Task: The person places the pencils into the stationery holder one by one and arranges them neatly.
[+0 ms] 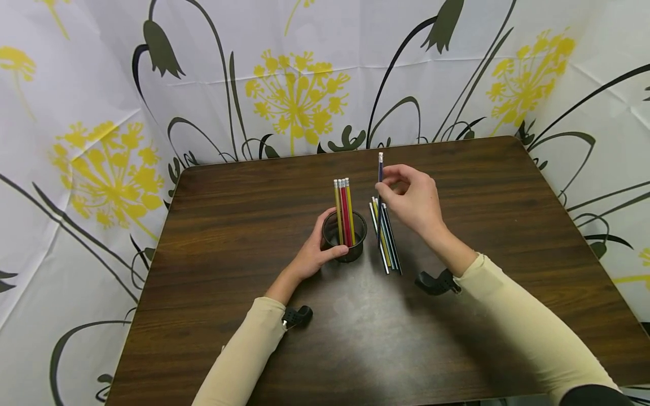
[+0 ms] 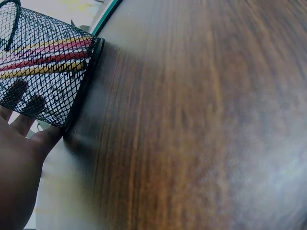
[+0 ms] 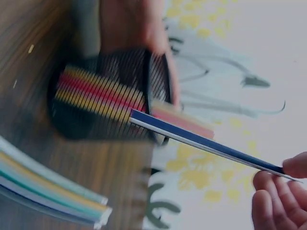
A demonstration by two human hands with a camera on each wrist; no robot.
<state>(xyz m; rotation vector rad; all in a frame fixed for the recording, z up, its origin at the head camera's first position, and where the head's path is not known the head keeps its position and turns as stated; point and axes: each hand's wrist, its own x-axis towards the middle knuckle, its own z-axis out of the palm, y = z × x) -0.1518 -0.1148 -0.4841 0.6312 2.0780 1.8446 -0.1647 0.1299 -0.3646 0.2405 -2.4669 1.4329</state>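
A black mesh cup (image 1: 357,246) stands on the table with several yellow and red pencils (image 1: 347,217) upright in it. The left hand (image 1: 315,251) curves round the cup's left side, its thumb at the front; the left wrist view shows its fingers against the mesh cup (image 2: 45,76). Between thumb and fingers the right hand (image 1: 413,198) pinches a dark blue pencil (image 1: 380,175) near its eraser end, held up to the right of the cup. In the right wrist view the blue pencil (image 3: 206,143) slants in front of the mesh.
Several pencils, white, yellow, green and dark (image 1: 390,242), lie side by side on the brown table (image 1: 228,225) right of the cup, below the right hand. A flower-patterned cloth (image 1: 315,34) hangs behind the table. Each wrist wears a black camera mount (image 1: 437,283).
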